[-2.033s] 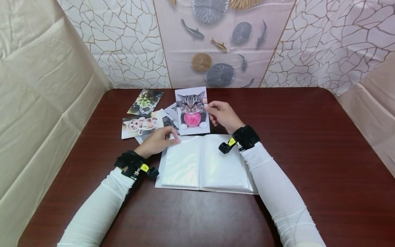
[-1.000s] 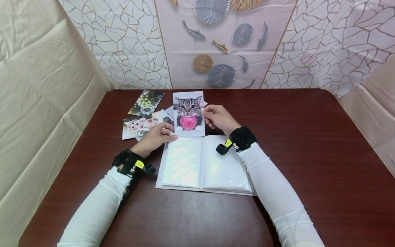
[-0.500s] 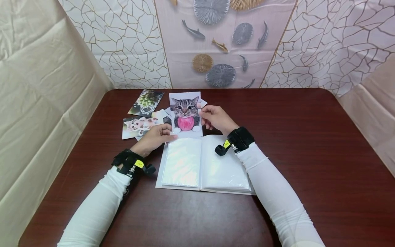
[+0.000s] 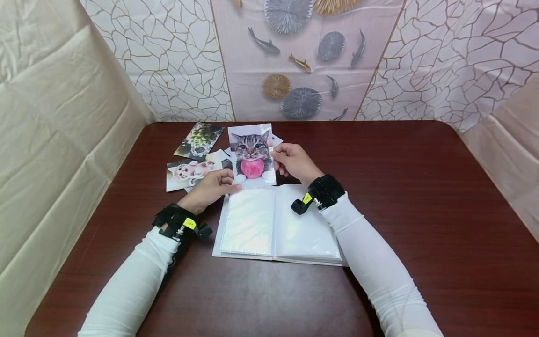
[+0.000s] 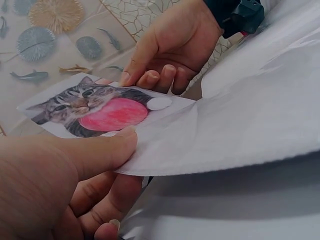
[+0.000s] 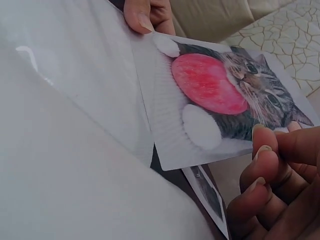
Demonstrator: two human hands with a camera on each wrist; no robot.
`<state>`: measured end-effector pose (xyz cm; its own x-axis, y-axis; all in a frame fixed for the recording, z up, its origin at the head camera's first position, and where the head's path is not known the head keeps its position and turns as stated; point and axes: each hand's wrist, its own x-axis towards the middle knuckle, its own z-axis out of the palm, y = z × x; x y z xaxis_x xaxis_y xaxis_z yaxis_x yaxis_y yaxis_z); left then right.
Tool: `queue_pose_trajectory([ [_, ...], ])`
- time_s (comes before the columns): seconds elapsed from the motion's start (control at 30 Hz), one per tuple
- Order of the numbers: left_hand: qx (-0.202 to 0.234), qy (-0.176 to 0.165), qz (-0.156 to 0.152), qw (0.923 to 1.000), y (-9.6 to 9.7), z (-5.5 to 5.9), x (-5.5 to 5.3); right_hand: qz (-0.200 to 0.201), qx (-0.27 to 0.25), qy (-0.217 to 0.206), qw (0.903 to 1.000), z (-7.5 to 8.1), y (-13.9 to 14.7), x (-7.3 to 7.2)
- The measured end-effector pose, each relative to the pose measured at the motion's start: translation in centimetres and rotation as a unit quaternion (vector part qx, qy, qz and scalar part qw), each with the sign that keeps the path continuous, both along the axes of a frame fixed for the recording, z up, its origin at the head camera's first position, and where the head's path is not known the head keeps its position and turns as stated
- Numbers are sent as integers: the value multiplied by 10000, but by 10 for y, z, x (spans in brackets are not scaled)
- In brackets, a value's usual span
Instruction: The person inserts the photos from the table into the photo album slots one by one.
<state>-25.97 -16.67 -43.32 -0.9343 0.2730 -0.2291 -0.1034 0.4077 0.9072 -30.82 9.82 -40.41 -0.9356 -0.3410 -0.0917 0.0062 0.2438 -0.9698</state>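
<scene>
A photo of a tabby cat with a pink ball point(image 4: 252, 154) stands at the top edge of the left page of an open photo album point(image 4: 309, 224). My right hand point(image 4: 296, 161) pinches the photo's right edge between thumb and fingers. At the page's upper left corner, my left hand point(image 4: 212, 187) pinches the clear plastic sleeve point(image 5: 240, 115), thumb on top and fingers beneath, as the left wrist view shows. The photo's lower edge meets the sleeve's mouth in the right wrist view; whether it is inside, I cannot tell.
Left of the album lie a kitten photo point(image 4: 185, 173) and a succulent photo point(image 4: 200, 139), with other prints partly hidden under them and behind the cat photo. The dark red table point(image 4: 421, 196) meets a patterned cloth backdrop point(image 4: 168, 61) at the back.
The cat photo has moved left and slightly down toward the left page's top edge, carried by my right hand. My left hand has shifted slightly left and stays at the page corner.
</scene>
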Motion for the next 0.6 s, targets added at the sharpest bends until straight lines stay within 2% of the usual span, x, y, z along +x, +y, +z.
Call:
queue_pose_trajectory([
  [0.2,-4,76,-30,10000,0,0,1,6,-8,49,10000,0,-1,0],
  [0.6,-29,121,-6,9999,1,0,3,392,519,-346,9973,0,3,-2],
])
